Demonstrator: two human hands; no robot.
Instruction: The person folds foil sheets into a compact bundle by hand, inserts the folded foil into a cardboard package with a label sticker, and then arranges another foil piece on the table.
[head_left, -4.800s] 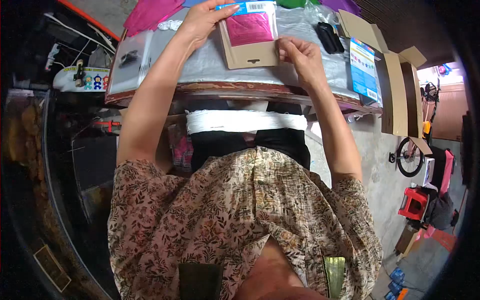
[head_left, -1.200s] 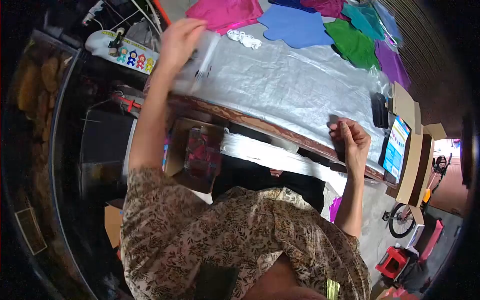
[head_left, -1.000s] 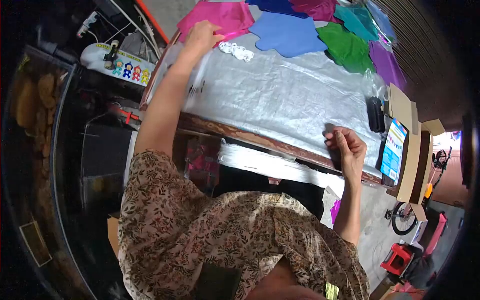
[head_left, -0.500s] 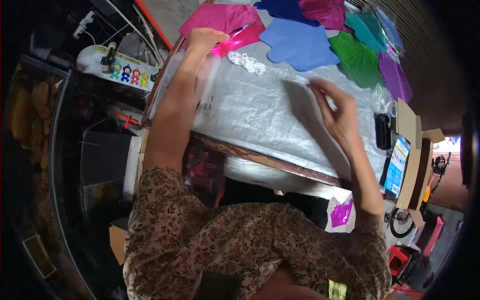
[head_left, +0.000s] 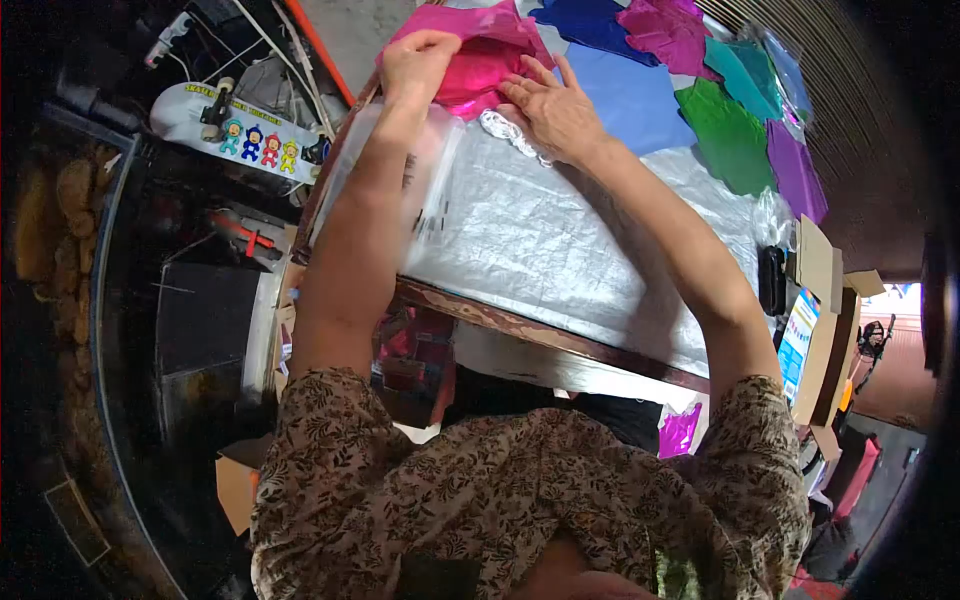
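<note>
At the table's far left, my left hand is closed on the edge of a shiny pink foil sheet, lifting it a little. My right hand has its fingers apart and lies on the sheet's right side, its fingertips against the pink surface. Just below is a small heap of white loops, partly covered by the right hand. A flat blue foil piece lies to the right of that hand. Clear plastic sleeves lie beneath my left forearm.
Dark blue, magenta, teal, green and purple pieces lie along the table's far side. A black case and a cardboard box are at the right edge. A skateboard stands left.
My right hand has moved from over the middle of the table, up and left to the pink sheet. My left hand keeps its hold, and the sheet's near edge is raised more.
</note>
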